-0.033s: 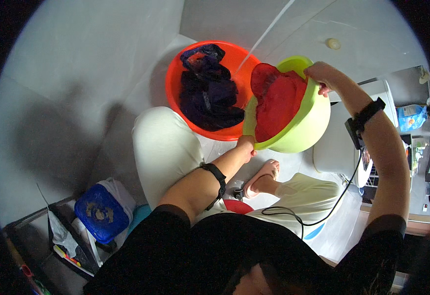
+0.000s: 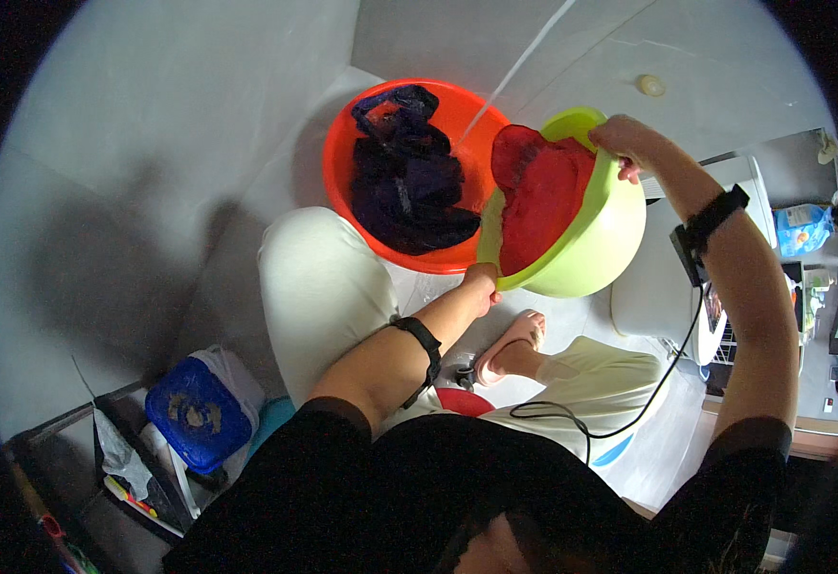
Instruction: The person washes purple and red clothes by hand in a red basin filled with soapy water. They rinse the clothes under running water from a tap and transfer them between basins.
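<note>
Green basin held tilted on its side at the right edge of the orange tub, its mouth facing the tub; contact between the two rims cannot be told. Left hand: gripping the basin's near rim, fingers closed around it. Right hand: pinching the far rim, fingertips curled over the outer wall. Red cloth lies inside the basin, bunched toward its mouth. Dark clothes heaped in the tub, mostly in its left half. Thin pale stream runs down into the tub from above. Pink slipper on the foot below the basin. Blue-lidded box at lower left, well apart.
</note>
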### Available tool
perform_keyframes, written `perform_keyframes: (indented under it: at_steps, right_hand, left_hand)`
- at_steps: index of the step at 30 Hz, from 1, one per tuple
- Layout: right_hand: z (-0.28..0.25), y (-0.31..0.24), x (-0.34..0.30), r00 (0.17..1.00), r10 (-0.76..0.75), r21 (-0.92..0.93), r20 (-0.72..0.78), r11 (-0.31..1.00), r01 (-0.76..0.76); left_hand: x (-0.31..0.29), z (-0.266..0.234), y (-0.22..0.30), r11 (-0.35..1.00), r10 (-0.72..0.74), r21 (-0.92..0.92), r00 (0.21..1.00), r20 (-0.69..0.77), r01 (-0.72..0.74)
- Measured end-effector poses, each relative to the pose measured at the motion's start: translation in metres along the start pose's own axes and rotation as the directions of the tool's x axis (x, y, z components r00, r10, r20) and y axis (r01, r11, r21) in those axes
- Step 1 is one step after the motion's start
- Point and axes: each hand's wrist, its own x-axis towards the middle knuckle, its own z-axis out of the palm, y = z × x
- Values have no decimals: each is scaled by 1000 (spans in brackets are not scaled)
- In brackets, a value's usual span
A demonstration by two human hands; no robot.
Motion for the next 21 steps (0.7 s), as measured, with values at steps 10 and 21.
perform_keyframes:
  at_steps: [10,21]
  right_hand:
    - [4,-89,2,938,-318,-456,-140,861,223]
    - [1,-73,-4,944,-299,-462,-140,863,205]
  left_hand:
    - [-10,9,9,979,-156,-97,966,205,178]
    - [-16,11,12,987,-127,-70,971,202,143]
